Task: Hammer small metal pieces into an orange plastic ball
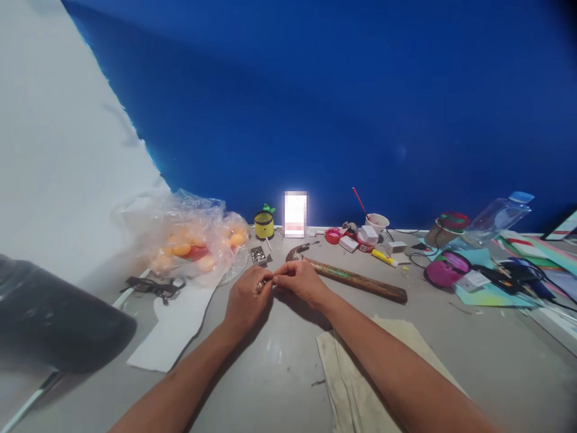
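Two bare hands meet over the middle of the grey table [265, 379] in my head view, the left hand [246, 294] and the right hand [304, 282], their fingertips touching. Fingers on both are bent inward, and I cannot tell whether they are clamped on something small, since that spot is too tiny for me to read. A small metallic thing [260, 285] shows at the left fingers; I can't make out whether it is worn or held. Just beyond the right hand I have the hammer [356, 281] lying flat, its head to the left and its wooden handle slanting right and nearer. Past the left hand sits a small open box [259, 256] with shiny bits inside. The right forearm passes over a pale cloth [396, 328] on the near side. Farther left I see a clear plastic bag [180, 207] with orange balls [181, 249] in it, and near left a dark cylinder [67, 319]. At the far side stands a yellow pot [264, 225]; farther right are a yellow marker [384, 258], a pink pouch [446, 269] and a tilted clear bottle [498, 218] before the blue wall [315, 102].
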### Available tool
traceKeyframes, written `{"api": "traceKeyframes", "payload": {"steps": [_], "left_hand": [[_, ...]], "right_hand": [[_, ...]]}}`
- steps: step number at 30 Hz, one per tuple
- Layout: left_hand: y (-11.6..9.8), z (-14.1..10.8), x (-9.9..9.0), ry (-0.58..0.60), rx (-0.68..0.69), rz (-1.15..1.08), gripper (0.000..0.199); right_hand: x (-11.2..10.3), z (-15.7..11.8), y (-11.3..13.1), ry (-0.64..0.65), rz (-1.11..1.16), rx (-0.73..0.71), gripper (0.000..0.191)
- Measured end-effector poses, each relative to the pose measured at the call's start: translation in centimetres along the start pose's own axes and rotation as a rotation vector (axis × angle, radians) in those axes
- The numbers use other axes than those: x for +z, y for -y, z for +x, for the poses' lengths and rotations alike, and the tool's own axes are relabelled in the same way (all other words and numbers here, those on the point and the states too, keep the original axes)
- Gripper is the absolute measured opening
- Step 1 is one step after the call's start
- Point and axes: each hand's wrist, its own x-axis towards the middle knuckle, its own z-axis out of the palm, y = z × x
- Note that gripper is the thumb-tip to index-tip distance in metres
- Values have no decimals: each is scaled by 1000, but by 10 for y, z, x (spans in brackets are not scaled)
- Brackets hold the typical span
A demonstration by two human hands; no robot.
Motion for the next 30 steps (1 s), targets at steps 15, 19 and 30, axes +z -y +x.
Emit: {"api": "traceKeyframes", "payload": {"steps": [15,19,30], "left_hand": [[-4,5,-3,108,-217,-229,39],[-6,3,-1,117,-277,-307,39],[-4,1,2,121,-295,-427,32]], "right_hand": [[-17,9,-4,-49,295,8,36],[-22,10,-5,23,375,74,40],[-32,13,-8,168,323,121,35]]}}
